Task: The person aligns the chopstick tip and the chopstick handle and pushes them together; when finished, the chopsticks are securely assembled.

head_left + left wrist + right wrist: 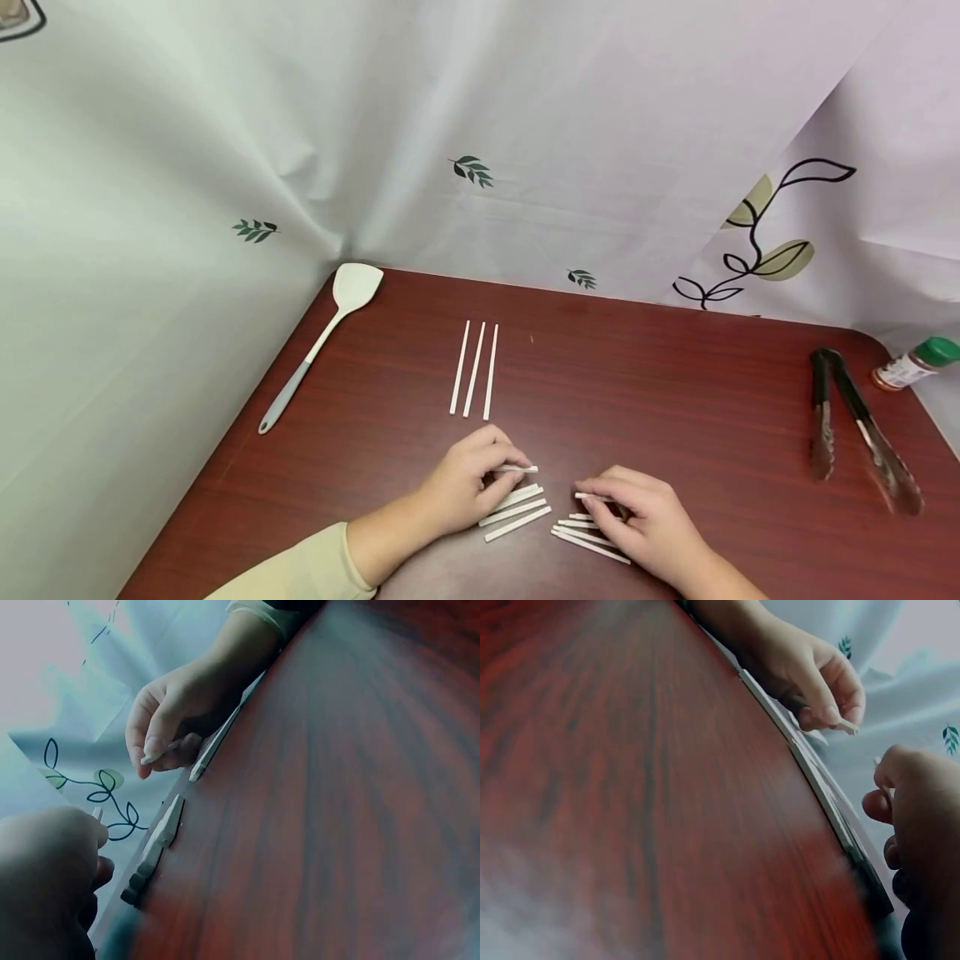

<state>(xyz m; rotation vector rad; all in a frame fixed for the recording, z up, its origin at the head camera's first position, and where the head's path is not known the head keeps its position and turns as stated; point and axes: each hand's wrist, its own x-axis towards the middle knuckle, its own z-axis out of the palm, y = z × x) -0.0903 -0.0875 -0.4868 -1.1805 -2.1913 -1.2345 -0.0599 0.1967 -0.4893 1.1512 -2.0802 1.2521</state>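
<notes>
My left hand pinches a thin white stick between thumb and fingers, just above several similar sticks fanned on the table. Opposite it, my right hand pinches another white stick over a second loose group of sticks, partly hidden by that hand. The two held sticks point toward each other with a gap between. In the right wrist view, the left-hand stick juts past the thumb tip. Farther back, three white sticks lie side by side, roughly parallel.
A white spatula with a grey handle lies along the left edge of the dark red wooden table. Black-handled metal tongs lie spread at the right, near a green-capped bottle. A patterned curtain hangs behind.
</notes>
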